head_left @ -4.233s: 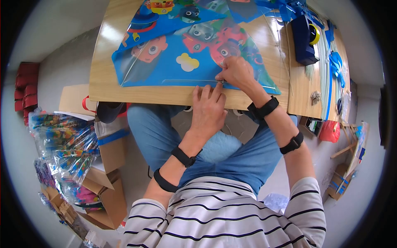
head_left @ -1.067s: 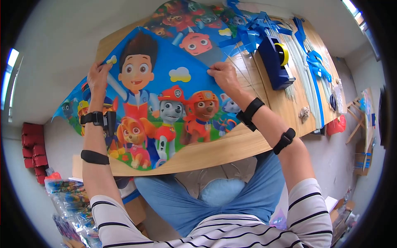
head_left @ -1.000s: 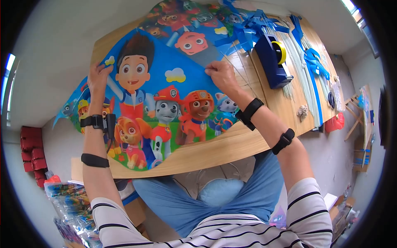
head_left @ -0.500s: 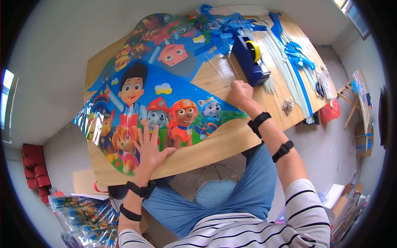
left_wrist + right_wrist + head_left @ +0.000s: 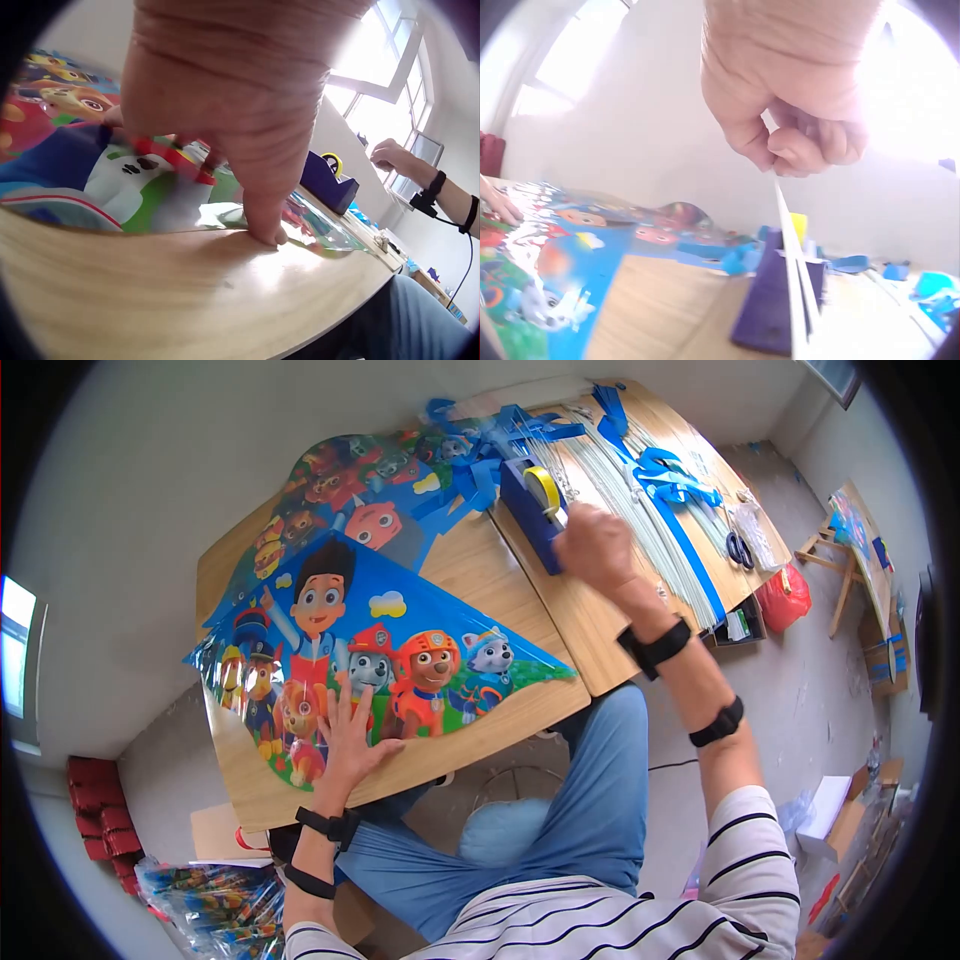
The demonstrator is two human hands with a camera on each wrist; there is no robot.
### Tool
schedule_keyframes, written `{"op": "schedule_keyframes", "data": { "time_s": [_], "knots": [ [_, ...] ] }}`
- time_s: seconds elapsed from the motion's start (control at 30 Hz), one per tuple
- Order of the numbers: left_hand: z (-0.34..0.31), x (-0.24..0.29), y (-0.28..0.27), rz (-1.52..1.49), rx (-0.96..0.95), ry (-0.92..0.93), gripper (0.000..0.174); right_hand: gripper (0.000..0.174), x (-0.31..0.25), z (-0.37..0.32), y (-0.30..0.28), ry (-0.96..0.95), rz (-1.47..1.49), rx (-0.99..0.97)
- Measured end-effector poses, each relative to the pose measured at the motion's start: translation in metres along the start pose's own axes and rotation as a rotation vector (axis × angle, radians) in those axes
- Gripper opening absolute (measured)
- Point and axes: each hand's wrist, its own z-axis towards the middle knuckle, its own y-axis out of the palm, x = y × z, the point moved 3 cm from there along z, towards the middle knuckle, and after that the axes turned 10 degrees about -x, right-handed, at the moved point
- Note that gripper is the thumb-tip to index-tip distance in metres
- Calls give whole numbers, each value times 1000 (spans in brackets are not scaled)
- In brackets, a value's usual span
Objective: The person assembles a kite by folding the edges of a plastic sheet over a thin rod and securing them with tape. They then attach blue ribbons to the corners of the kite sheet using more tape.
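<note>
A blue kite sail of shiny plastic film, printed with cartoon characters, lies on the wooden table with its pointed corner to the right. My left hand rests on its near edge, fingers spread on the film; in the left wrist view the thumb touches the bare wood. My right hand is raised just right of the dark blue tape dispenser. In the right wrist view, thumb and forefinger pinch the tips of thin white rods, which slant down in front of the dispenser.
More printed film lies at the back, beside tangled blue strips. Pale rods lie in a bundle at the right, with scissors near the table's right end. A red bag hangs beyond it.
Both hands worked at the sail's near edge, then spread it with the picture up and laid it down. The left hand moved onto its near edge; the right moved right and took hold of rods.
</note>
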Motion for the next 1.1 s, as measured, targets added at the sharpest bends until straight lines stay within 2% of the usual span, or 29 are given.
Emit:
{"op": "schedule_keyframes", "data": {
  "time_s": [0.1,0.2,0.37,0.53,0.67,0.87,0.97,1.0,1.1],
  "knots": [
    [6,1,-3,31,5,45,125,17,68,19,6,156,6,-108],
    [12,2,-15,31,-47,16,133,22,114,11,44,325,60,-244],
    [13,2,-25,29,-73,-13,139,21,149,2,98,374,-72,-296],
    [16,-2,-24,32,-64,-2,140,17,150,9,102,400,-64,-215],
    [15,-3,-23,30,-55,-3,140,16,138,15,101,333,-76,-199],
    [15,-6,-21,21,-36,11,139,18,129,21,112,253,212,-244],
    [16,-9,-21,10,-27,19,140,17,125,34,97,405,230,-173],
    [15,-9,-20,1,-29,22,140,17,122,44,87,364,203,-120],
    [16,-6,-22,22,-42,12,139,13,70,80,39,46,88,75]
  ]
}}
